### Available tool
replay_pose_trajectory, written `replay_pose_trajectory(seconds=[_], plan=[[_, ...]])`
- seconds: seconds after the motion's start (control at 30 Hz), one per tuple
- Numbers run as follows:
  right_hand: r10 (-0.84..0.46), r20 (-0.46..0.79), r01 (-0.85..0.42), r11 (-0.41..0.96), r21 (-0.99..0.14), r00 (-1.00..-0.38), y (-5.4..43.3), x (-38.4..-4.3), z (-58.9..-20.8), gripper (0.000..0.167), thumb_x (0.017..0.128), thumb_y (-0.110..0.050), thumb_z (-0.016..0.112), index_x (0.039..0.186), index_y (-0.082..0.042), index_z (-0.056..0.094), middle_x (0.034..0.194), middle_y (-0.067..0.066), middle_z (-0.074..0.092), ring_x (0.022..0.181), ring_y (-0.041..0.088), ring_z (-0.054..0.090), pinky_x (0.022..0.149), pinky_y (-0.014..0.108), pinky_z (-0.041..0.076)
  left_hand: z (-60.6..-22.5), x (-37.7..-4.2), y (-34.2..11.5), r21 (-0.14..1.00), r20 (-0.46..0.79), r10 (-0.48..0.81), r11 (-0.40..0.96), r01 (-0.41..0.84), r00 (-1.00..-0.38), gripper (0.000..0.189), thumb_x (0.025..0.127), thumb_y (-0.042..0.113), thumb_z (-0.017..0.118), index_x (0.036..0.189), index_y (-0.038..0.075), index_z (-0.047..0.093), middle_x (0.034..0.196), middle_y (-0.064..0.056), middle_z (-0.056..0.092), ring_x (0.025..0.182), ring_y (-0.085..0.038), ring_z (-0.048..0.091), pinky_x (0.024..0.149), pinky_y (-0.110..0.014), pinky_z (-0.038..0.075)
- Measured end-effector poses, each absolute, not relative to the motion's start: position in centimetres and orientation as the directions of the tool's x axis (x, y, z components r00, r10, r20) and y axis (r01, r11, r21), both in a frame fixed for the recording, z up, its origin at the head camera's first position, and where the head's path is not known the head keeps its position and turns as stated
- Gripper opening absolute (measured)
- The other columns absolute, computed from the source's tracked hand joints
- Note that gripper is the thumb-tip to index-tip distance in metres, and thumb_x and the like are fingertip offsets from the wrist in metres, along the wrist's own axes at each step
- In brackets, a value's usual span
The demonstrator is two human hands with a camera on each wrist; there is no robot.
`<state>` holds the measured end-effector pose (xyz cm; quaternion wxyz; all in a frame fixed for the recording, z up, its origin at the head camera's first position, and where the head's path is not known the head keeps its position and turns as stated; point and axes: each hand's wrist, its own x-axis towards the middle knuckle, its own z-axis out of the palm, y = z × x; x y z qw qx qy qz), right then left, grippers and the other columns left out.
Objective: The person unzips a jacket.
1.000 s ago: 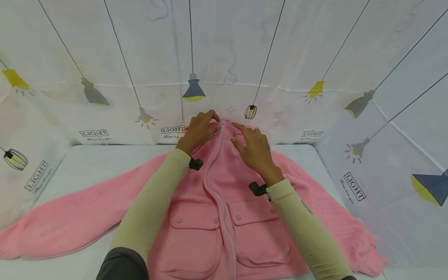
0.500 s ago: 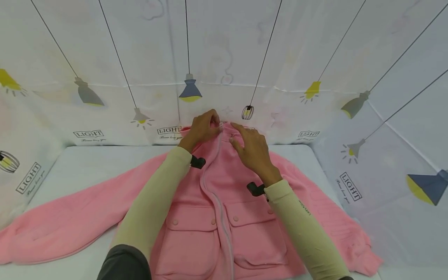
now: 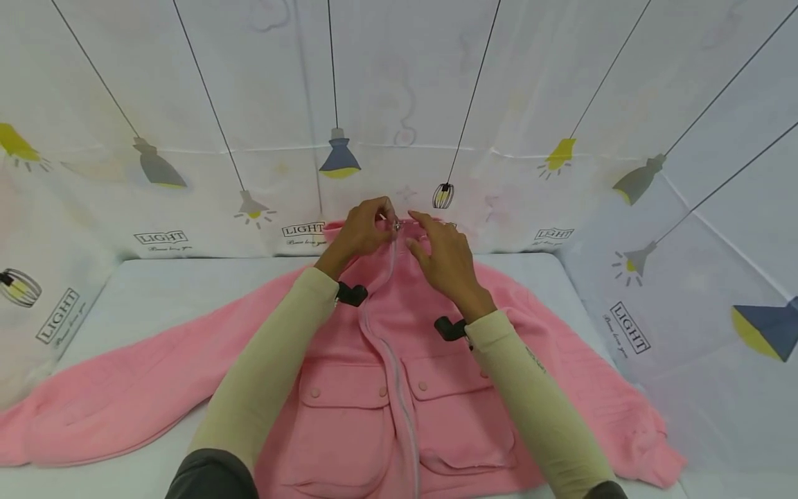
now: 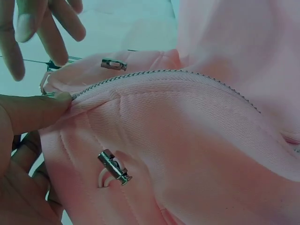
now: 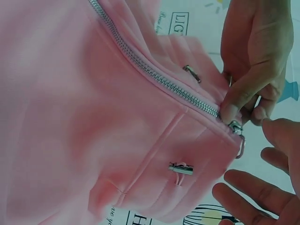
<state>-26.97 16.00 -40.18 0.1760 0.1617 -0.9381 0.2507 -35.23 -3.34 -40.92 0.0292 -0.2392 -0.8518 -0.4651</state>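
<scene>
Pink fabric spreads over the white tabletop [image 3: 181, 284]: the jacket [image 3: 399, 312] lies front up, collar [image 5: 204, 152] at the far side by the printed backdrop [image 3: 405, 83] and sleeves out sideways, so the zip [image 5: 160, 78] faces the person. The left hand [image 3: 368, 225] has its grip drawn into a pinch at the zip's top, thumb just beside the metal slider [image 5: 236, 126], probably to steady that edge. The right hand [image 3: 445, 260] holds nothing, its fingers well spread near the collar, perhaps to avoid crowding the pinch.
</scene>
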Motion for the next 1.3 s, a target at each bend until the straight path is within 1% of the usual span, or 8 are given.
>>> replay_pose_trajectory(seconds=[0.2,0.4,0.6,0.73,0.83,1.0,1.17,1.3], plan=[[-0.181,0.418,-0.371,0.821,-0.435,-0.89,15.5,-28.5,-39.8,0.041,0.106,-0.024,0.066,0.146,-0.012,0.065,0.117,0.017,0.072,0.103,0.037,0.064,0.082,0.052,0.052,-40.7,-34.3,-3.6,0.805,0.328,0.406,0.352,0.477,-0.853,0.022,0.085,-0.006,0.078,0.089,0.001,0.057,0.096,-0.011,0.069,0.094,-0.025,0.07,0.087,-0.036,0.051],[-0.186,0.277,-0.31,0.794,-0.523,-0.943,15.0,-29.8,-39.7,0.041,0.112,-0.037,0.055,0.123,-0.003,0.075,0.112,0.02,0.064,0.107,0.035,0.06,0.086,0.049,0.05,-40.7,-33.8,-3.7,0.814,0.355,0.415,0.304,0.495,-0.838,0.022,0.083,-0.008,0.078,0.088,-0.001,0.058,0.087,-0.013,0.063,0.088,-0.025,0.064,0.083,-0.036,0.049],[-0.101,0.293,-0.292,0.608,-0.738,-0.951,15.5,-29.4,-40.0,0.03,0.108,-0.039,0.063,0.111,-0.01,0.072,0.119,0.013,0.064,0.107,0.03,0.068,0.089,0.047,0.056,-40.8,-33.8,-3.8,0.821,0.35,0.417,0.295,0.489,-0.839,0.022,0.086,-0.006,0.078,0.09,-0.002,0.056,0.091,-0.014,0.066,0.091,-0.026,0.067,0.086,-0.037,0.05],[-0.04,0.343,-0.299,0.592,-0.749,-0.938,15.7,-28.9,-40.1,0.025,0.106,-0.036,0.067,0.103,-0.012,0.072,0.112,0.01,0.07,0.098,0.027,0.069,0.082,0.044,0.058,-40.8,-33.8,-4.1,0.835,0.326,0.414,0.295,0.464,-0.85,0.024,0.087,-0.005,0.079,0.09,-0.001,0.056,0.095,-0.013,0.069,0.094,-0.026,0.071,0.086,-0.038,0.051],[-0.043,0.29,-0.256,0.603,-0.755,-0.956,15.6,-28.9,-40.5,0.02,0.103,-0.034,0.072,0.105,-0.014,0.071,0.108,0.007,0.073,0.096,0.025,0.07,0.082,0.042,0.058,-40.9,-33.8,-4.4,0.844,0.308,0.416,0.295,0.448,-0.855,0.024,0.088,-0.003,0.08,0.091,0.0,0.056,0.096,-0.014,0.069,0.095,-0.026,0.071,0.085,-0.039,0.051],[-0.106,0.171,-0.201,0.585,-0.786,-0.98,15.2,-28.9,-41.7,0.02,0.1,-0.028,0.077,0.111,-0.015,0.067,0.112,0.005,0.072,0.101,0.024,0.07,0.091,0.042,0.058,-40.8,-33.7,-4.6,0.848,0.277,0.422,0.314,0.426,-0.863,0.021,0.091,0.0,0.079,0.092,0.003,0.058,0.095,-0.011,0.067,0.093,-0.022,0.068,0.083,-0.034,0.05],[-0.113,0.189,-0.219,0.555,-0.802,-0.976,14.6,-29.0,-42.6,0.022,0.098,-0.022,0.08,0.106,-0.012,0.063,0.108,0.008,0.071,0.097,0.024,0.07,0.087,0.04,0.059,-40.7,-33.6,-4.8,0.868,0.254,0.427,0.296,0.399,-0.868,0.019,0.091,-0.003,0.078,0.094,0.003,0.059,0.092,-0.01,0.067,0.091,-0.022,0.067,0.075,-0.031,0.051],[-0.107,0.232,-0.252,0.556,-0.792,-0.967,14.4,-29.0,-42.9,0.021,0.096,-0.019,0.081,0.102,-0.011,0.062,0.1,0.008,0.07,0.09,0.022,0.067,0.082,0.035,0.056,-40.7,-33.3,-5.1,0.87,0.255,0.417,0.295,0.395,-0.872,0.019,0.091,-0.003,0.078,0.095,0.003,0.061,0.097,-0.012,0.07,0.101,-0.022,0.072,0.083,-0.032,0.053]])
